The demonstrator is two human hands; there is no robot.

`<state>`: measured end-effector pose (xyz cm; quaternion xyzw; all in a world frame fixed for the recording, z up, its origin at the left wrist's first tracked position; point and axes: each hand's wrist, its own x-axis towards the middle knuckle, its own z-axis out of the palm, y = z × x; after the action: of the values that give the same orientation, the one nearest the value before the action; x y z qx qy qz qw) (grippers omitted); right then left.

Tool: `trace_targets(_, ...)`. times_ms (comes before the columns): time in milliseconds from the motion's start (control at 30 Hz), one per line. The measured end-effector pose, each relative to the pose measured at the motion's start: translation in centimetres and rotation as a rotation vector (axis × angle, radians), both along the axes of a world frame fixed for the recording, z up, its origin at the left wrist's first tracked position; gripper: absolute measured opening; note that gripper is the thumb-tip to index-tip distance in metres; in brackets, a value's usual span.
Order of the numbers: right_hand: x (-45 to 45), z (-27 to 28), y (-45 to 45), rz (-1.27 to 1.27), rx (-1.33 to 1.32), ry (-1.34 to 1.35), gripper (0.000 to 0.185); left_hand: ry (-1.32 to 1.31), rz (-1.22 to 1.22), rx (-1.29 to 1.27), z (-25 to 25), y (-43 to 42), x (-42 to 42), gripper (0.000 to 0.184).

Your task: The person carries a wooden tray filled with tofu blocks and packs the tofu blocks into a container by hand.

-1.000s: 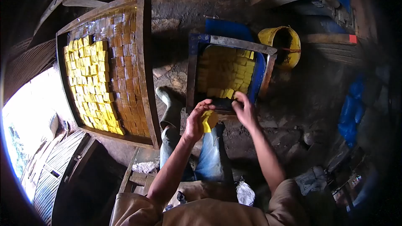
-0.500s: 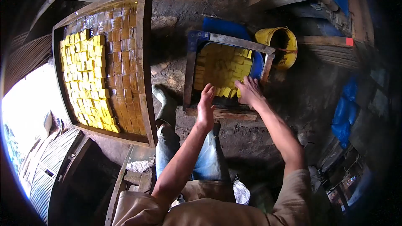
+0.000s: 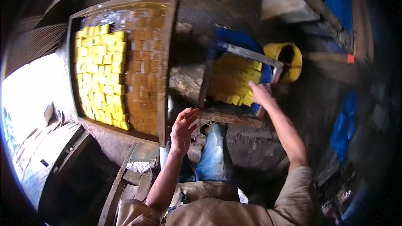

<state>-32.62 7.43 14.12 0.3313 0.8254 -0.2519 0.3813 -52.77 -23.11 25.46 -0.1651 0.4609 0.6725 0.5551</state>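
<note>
Small yellow blocks sit in rows in brownish liquid inside a blue container, which has a wooden frame around its top. At the right side of this container is my right hand, its fingers over the edge of the blocks. Motion blur hides whether it grips one. My left hand is raised above my knees, left of the frame's near corner, with loosely bent fingers apart and nothing in them. More yellow blocks lie packed on the left half of a woven tray with a wooden rim.
A yellow bucket lies beside the far right corner of the blue container. Blue plastic hangs at the right. A wooden bench is at my lower left, and wooden beams cross the upper right.
My left hand has drawn back from the container, toward me and left. My right hand stays at the container's right side, slightly shifted. The whole view has swung, moving the scene rightward.
</note>
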Motion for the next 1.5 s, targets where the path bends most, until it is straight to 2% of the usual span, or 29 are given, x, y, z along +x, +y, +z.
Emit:
trace_targets(33,-2.1,2.3,0.9,-0.161,-0.011,0.128,0.054,-0.007,0.044,0.032,0.6,-0.8,-1.0,0.057)
trace_targets(67,-5.5,5.7,0.9,-0.262,0.037,0.363,0.040,0.000,0.095,0.056,0.9,-1.8,-2.0,0.055)
trace_targets(100,-8.5,7.0,1.1,-0.371,-0.029,0.543,0.025,0.018,0.151,0.079,1.2,-2.7,-3.4,0.053)
trace_targets(133,-12.7,9.5,0.0,-0.436,-0.045,0.775,0.020,0.016,0.226,0.029,1.5,-3.2,-4.7,0.046)
trace_targets(167,-17.2,12.1,-1.3,-0.416,-0.003,0.863,0.018,-0.002,0.330,0.043,0.6,-3.9,-5.7,0.038)
trace_targets(233,-25.2,12.2,-4.7,-0.443,-0.091,1.186,0.020,0.076,0.405,-0.031,0.0,-5.1,-8.4,0.032)
trace_targets(267,-28.9,11.2,-6.6,-0.435,-0.137,1.243,0.022,0.107,0.441,-0.070,0.0,-5.7,-9.7,0.031)
trace_targets(333,-35.2,10.1,-10.5,-0.377,-0.152,1.158,0.029,0.208,0.433,-0.126,-0.9,-6.3,-12.4,0.034)
trace_targets(367,-38.2,8.1,-12.2,-0.338,-0.181,1.200,0.034,0.249,0.422,-0.158,-1.6,-6.9,-13.6,0.035)
trace_targets(433,-43.7,4.8,-14.7,-0.225,-0.082,1.212,0.039,0.275,0.361,-0.183,-2.9,-7.8,-16.0,0.038)
trace_targets(500,-48.2,2.0,-16.3,-0.088,0.186,1.201,0.041,0.320,0.301,-0.224,-1.2,-7.8,-19.2,0.039)
trace_targets(567,-50.6,0.3,-17.8,0.012,0.346,1.116,0.041,0.249,0.297,-0.141,-1.6,-9.0,-21.0,0.037)
trace_targets(667,-50.9,0.1,-19.6,-0.097,0.252,1.144,0.029,0.181,0.245,-0.109,-1.8,-10.5,-23.1,0.033)
trace_targets(800,-52.6,4.1,-18.3,-0.263,0.064,1.171,0.031,0.135,0.283,-0.081,-1.9,-11.6,-25.2,0.032)
trace_targets(900,-55.0,2.7,-18.4,-0.276,-0.151,1.061,0.030,0.105,0.308,-0.077,-1.8,-11.5,-26.1,0.031)
trace_targets(933,-55.7,2.3,-18.5,-0.233,-0.089,0.958,0.029,0.101,0.314,-0.076,-1.8,-11.3,-26.6,0.031)
trace_targets(967,-55.9,2.1,-18.5,-0.077,0.086,0.936,0.034,0.099,0.315,-0.060,-1.7,-11.2,-26.9,0.031)
trace_targets(1033,-56.4,2.9,-19.6,0.164,0.385,1.021,0.048,0.095,0.323,-0.034,-1.5,-11.2,-27.3,0.030)
trace_targets(1100,-55.1,0.6,-20.6,0.220,0.267,0.861,0.061,0.083,0.333,-0.035,-1.5,-11.3,-27.8,0.029)
trace_targets(1133,-55.0,0.3,-21.3,0.243,0.340,0.963,0.053,0.075,0.337,-0.031,-1.5,-11.2,-28.1,0.029)
trace_targets(1267,-56.1,2.2,-19.5,-0.180,-0.038,0.881,0.038,0.048,0.373,-0.021,-1.8,-11.6,-28.9,0.029)
trace_targets(1300,-56.6,3.0,-18.4,-0.140,-0.095,0.903,0.040,0.046,0.386,-0.027,-1.7,-11.8,-29.2,0.030)
trace_targets(1400,-58.8,2.2,-15.5,-0.297,-0.372,0.953,0.042,0.048,0.412,-0.047,-1.8,-12.2,-30.0,0.031)
trace_targets(1500,-62.7,1.4,-14.8,-0.269,-0.436,0.886,0.044,0.053,0.419,-0.062,-2.2,-12.7,-30.3,0.031)
